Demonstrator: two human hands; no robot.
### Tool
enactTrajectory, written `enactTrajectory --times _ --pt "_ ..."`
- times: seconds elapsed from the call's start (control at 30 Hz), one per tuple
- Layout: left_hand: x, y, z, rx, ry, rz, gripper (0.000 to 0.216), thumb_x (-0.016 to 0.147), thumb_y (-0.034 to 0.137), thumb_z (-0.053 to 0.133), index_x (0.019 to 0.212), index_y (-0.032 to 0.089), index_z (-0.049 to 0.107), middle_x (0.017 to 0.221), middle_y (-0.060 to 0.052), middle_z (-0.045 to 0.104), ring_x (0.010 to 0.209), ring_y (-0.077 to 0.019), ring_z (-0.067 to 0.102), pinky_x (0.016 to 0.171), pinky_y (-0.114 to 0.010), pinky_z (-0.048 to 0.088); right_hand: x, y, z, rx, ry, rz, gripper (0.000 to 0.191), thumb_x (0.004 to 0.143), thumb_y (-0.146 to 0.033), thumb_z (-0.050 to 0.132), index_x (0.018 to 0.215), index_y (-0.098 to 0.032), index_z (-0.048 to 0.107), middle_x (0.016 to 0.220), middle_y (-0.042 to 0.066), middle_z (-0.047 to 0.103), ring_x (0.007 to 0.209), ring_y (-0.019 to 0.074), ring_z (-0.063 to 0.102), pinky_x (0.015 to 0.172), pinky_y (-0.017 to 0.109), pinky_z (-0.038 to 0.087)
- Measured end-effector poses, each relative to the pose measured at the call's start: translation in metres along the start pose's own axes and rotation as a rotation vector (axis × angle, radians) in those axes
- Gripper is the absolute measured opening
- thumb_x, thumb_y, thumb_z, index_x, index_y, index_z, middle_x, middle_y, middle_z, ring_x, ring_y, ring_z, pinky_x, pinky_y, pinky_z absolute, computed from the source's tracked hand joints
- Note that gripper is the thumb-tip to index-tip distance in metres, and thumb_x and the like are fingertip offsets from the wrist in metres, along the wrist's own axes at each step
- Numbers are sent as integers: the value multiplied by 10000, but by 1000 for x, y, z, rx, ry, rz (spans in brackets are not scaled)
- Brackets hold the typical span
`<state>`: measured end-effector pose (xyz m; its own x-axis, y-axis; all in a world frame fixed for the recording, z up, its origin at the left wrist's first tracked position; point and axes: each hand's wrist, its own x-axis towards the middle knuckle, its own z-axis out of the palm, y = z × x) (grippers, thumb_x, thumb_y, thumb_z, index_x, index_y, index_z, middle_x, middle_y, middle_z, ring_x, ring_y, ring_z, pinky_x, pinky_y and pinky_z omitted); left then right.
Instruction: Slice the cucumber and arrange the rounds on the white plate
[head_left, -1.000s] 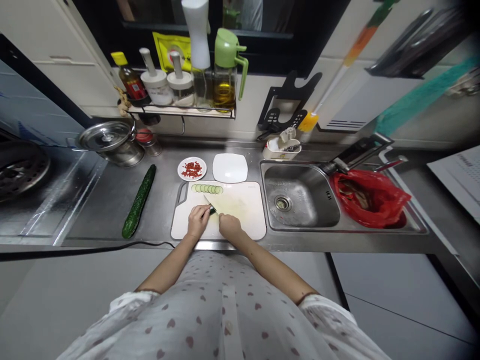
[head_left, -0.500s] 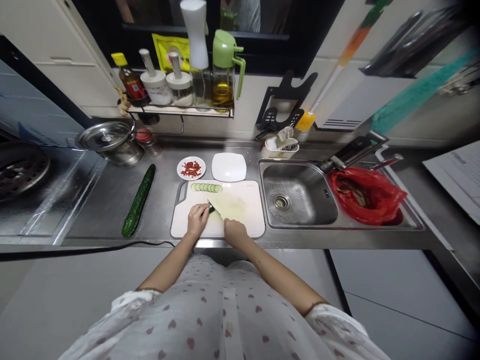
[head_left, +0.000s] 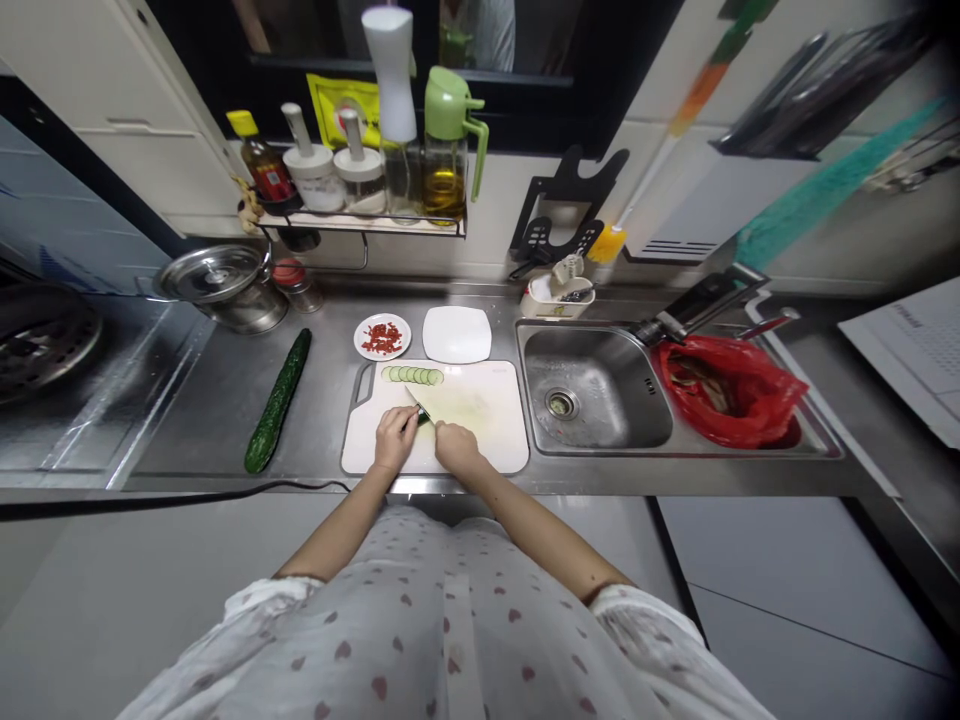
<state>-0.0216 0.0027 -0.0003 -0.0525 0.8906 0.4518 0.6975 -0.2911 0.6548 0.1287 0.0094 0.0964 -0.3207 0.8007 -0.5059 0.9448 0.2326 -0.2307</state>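
A white cutting board lies on the steel counter in front of me. My left hand is curled over a short piece of cucumber near the board's front edge. My right hand is closed round the handle of a knife, whose blade lies against the cucumber piece beside my left fingers. A row of cucumber slices sits along the board's far edge.
A whole cucumber lies left of the board. Behind the board stand a small dish of chopped red chilli and a white plate. The sink is at right with a red bag. A lidded pot stands far left.
My right hand drew back toward me with the knife half a second ago and has now come forward to the cucumber piece again. My left hand has stayed put.
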Motion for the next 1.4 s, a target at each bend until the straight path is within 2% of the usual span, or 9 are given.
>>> enactTrajectory --times 0.17,0.4,0.77,1.1,1.4 --pt "-1 0 1 5 6 1 227 926 296 474 1015 217 667 937 -72 677 924 -192 609 847 -362 494 8 -6 -3 -1 50 0 290 878 -85 398 1123 -122 548 1028 135 678 999 201 642 803 272 461" --pt "-1 1 0 7 8 10 235 929 293 464 1018 214 666 939 -74 677 921 -196 608 849 -367 491 7 -2 -1 3 43 -1 303 869 -79 404 1128 -125 556 1035 136 681 1009 202 639 808 273 460" --pt "0 4 -3 5 10 7 230 926 284 470 1016 210 668 944 -74 678 922 -196 607 850 -369 492 -25 19 11 -12 -23 30 286 844 -91 437 1099 -130 560 1004 154 681 990 229 646 779 299 465" --pt "2 7 -5 0 8 8 217 921 279 478 1003 216 669 935 -68 676 911 -193 611 841 -358 487 -48 34 23 -23 -21 45 263 847 -104 424 1067 -127 566 978 156 683 956 240 657 755 310 470" --pt "8 5 -4 -5 -13 -59 175 883 271 512 948 223 668 909 -56 675 893 -204 616 830 -361 485 -66 47 20 -56 -37 31 259 891 -141 390 1066 -134 580 963 150 683 938 247 651 719 305 443"
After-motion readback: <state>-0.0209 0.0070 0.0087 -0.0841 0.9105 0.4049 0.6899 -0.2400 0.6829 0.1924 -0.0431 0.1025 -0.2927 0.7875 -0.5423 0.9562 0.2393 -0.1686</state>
